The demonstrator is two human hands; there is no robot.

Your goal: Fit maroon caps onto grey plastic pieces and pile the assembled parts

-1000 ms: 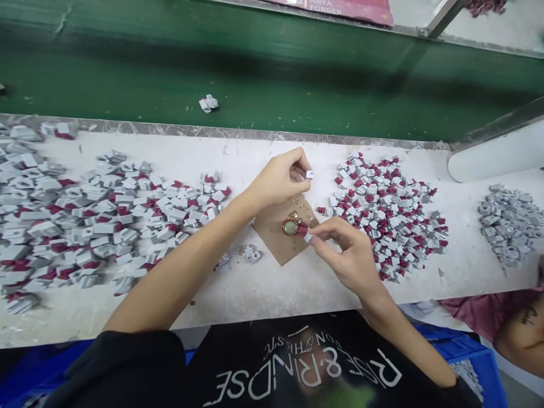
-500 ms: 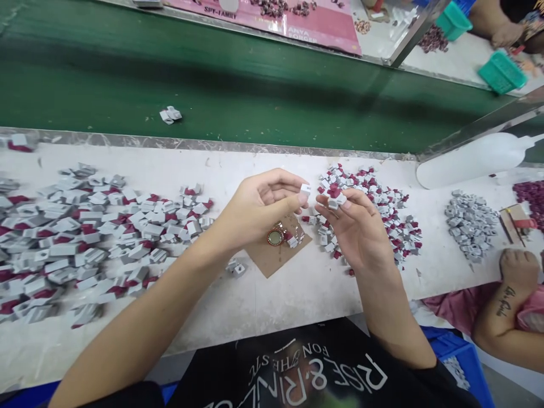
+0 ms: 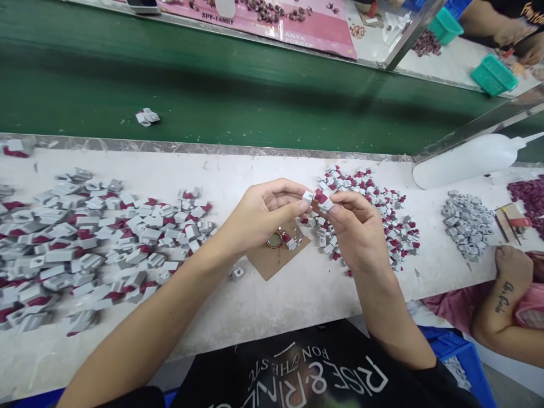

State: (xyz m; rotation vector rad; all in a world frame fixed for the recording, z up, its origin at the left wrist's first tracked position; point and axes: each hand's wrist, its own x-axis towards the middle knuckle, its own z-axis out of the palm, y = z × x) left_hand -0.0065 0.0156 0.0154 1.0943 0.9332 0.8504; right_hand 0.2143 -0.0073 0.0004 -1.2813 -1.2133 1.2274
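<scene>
The worktop (image 3: 293, 297) bore a brown card (image 3: 266, 265), with a broad heap of grey and dark-red parts (image 3: 89, 243) left of that card and a smaller mixed heap (image 3: 395, 215) to its right. A blue bin (image 3: 478, 362), low and to the card's right on the near side, held pale pieces (image 3: 455, 371). Beyond the card, far right, lay a white bottle (image 3: 467, 161), and farther off stood a teal basket (image 3: 493, 75); what either held could not be told.

The left hand (image 3: 266, 215) was over the card's far side, the right hand (image 3: 361, 229) right of it. Both grips were pinched closed. On the card sat a red-rimmed dish (image 3: 274, 239) with something dull greenish inside.

Just beyond the card, the left fingertips held a pale block (image 3: 308, 196); the right held a red-and-grey piece (image 3: 323, 200), its long axis seemingly slanted, red end toward the block. Whether the two touched was unclear.
</scene>
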